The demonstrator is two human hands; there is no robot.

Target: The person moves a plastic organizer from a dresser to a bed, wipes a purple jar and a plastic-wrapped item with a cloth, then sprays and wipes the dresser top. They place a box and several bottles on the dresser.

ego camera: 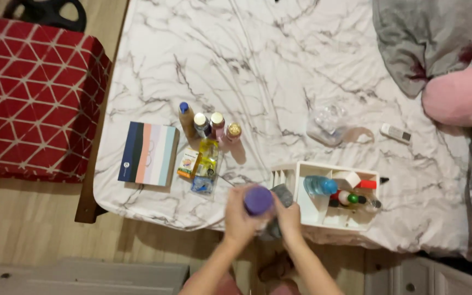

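Left hand [240, 216]: fingers curled shut around the body of a container with a round purple lid [258, 200]. Right hand [289, 217]: closed on a grey cloth [281, 198], which is pressed against the side of the same container. Both hands meet at the near edge of the bed, just left of a white organiser box [308, 212].

Container: held upright between the two hands, lid facing the camera; lid is smooth, matte, circular. Its body is hidden by the fingers and cloth. The cloth is soft, dark grey and bunched; part of it hangs below the right hand.

Organiser box: rigid, rectangular, divided into compartments, holding a clear blue-capped bottle [319, 186] and several small items in red, green and white.

Further left: a striped flat box [148, 153], a row of small upright bottles [210, 124], a yellow bottle [208, 153] lying among small packets.

Beyond: a clear crumpled plastic bag [327, 124] and a white remote [395, 133], all resting on a marble-patterned sheet [258, 60].
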